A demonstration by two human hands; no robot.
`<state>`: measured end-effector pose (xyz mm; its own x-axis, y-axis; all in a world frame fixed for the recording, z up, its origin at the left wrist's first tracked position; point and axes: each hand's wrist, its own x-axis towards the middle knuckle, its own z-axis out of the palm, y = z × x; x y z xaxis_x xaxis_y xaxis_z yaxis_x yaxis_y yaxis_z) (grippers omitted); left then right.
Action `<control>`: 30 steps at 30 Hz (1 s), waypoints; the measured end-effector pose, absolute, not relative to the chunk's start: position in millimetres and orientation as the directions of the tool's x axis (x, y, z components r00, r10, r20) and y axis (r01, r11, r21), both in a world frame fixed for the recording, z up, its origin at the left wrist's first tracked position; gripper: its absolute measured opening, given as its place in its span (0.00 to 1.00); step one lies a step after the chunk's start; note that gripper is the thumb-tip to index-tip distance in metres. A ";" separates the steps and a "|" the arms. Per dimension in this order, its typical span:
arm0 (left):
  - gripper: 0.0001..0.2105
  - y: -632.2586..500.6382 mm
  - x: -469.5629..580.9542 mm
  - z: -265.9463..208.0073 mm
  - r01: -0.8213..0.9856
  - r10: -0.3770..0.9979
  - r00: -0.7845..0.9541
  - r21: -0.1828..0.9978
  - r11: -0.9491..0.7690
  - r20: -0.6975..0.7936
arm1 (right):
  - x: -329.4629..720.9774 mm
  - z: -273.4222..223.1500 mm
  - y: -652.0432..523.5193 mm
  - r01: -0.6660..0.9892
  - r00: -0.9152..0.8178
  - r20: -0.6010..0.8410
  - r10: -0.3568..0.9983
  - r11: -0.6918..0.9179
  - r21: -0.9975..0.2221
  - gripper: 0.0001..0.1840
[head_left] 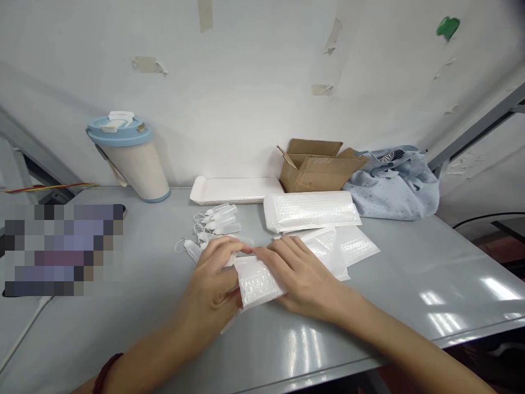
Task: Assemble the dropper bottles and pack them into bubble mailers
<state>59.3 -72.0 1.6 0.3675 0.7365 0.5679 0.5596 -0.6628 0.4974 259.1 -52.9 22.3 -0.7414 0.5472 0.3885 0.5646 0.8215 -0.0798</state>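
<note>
Between my two hands is a small white bubble mailer (259,282), held just above the grey table. My left hand (217,279) is closed round its left end, thumb and fingers at the opening. My right hand (293,271) grips its right side, fingertips pressed on the top edge. Some white item shows by the left fingers, partly hidden. Just beyond the left hand lie several small white plastic bottles (221,221) with thin loops on their caps. More bubble mailers (355,246) lie flat beyond my right hand, partly covered by it.
A stack of bubble mailers (314,210) lies before an open cardboard box (315,172). White flat envelopes (238,189) rest along the wall. A blue-lidded tumbler (137,164) stands back left, near a blurred-out phone-like item (65,249). A light blue cloth bag (391,189) sits back right.
</note>
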 end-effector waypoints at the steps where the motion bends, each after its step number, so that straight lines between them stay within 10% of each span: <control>1: 0.10 -73.2 59.4 0.5 0.562 0.723 0.360 0.481 -0.673 0.589 | 258.4 22.0 -53.6 0.559 -0.744 0.395 0.539 0.826 -0.073 0.22; 6: 0.05 -77.1 60.1 12.7 0.582 0.802 0.161 0.601 -0.548 0.575 | 264.8 26.1 -48.3 0.564 -0.739 0.407 0.537 0.823 -0.061 0.22; 10: 0.16 -69.7 56.6 30.1 0.342 0.999 -0.035 0.940 0.019 -0.007 | 274.0 31.3 -40.8 0.583 -0.725 0.412 0.552 0.810 -0.058 0.24; 13: 0.14 -61.4 50.8 36.4 0.269 0.941 0.186 0.936 0.227 -0.282 | 275.5 30.8 -39.1 0.622 -0.703 0.444 0.555 0.783 0.006 0.24; 19: 0.11 -59.7 48.0 37.4 -0.007 0.914 0.152 0.924 0.382 -0.377 | 266.5 22.8 -47.8 0.656 -0.698 0.539 0.472 0.723 0.218 0.23; 26: 0.18 -62.7 47.7 33.0 0.110 0.993 0.118 0.994 -0.004 -0.009 | 266.3 23.3 -51.8 0.608 -0.740 0.483 0.468 0.773 0.182 0.25; 30: 0.07 -63.9 48.5 25.1 0.563 0.802 0.200 0.604 -0.564 0.562 | 268.3 24.8 -48.8 0.612 -0.730 0.509 0.456 0.768 0.189 0.23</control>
<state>48.5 -63.9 25.1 0.1996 0.8025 0.5623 0.5630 -0.5636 0.6045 268.3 -48.8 24.8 -0.7300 0.4558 0.5093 0.6117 0.7681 0.1894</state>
